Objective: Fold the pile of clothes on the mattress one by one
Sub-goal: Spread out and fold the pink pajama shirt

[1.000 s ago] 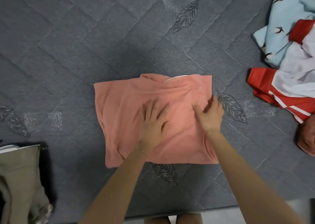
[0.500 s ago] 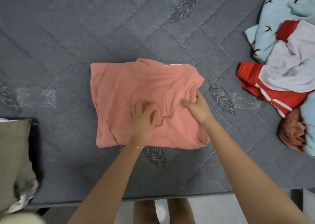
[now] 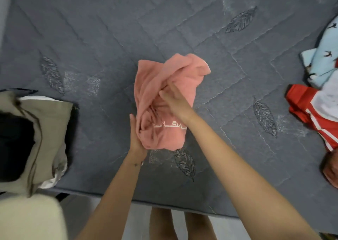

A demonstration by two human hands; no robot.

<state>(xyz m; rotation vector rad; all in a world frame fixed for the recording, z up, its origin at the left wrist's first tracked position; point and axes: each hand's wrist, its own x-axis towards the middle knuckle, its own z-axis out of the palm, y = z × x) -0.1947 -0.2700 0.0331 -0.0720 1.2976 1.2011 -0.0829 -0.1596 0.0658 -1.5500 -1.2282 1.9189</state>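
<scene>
Your left hand point(image 3: 136, 132) presses flat against the pink shirt point(image 3: 161, 139), bunched over the middle of the mattress point(image 3: 109, 29). Your right hand's point(image 3: 175, 100) fingers vanish into its folds, grip unclear. Held this loosely, the fold may collapse.

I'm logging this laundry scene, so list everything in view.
pink shirt: one, salmon with white lettering, bunched mid-mattress
mattress: one, grey quilted, under everything
beige garment: one, beige, left edge
bird-print garment: one, light blue, right edge
red garment: one, red and white, right edge
pink bundle: one, salmon, lower right edge
left hand: one, flat against the pink shirt's left side
right hand: one, gripping the pink shirt's folds
legs: two, bare, below the mattress edge
</scene>
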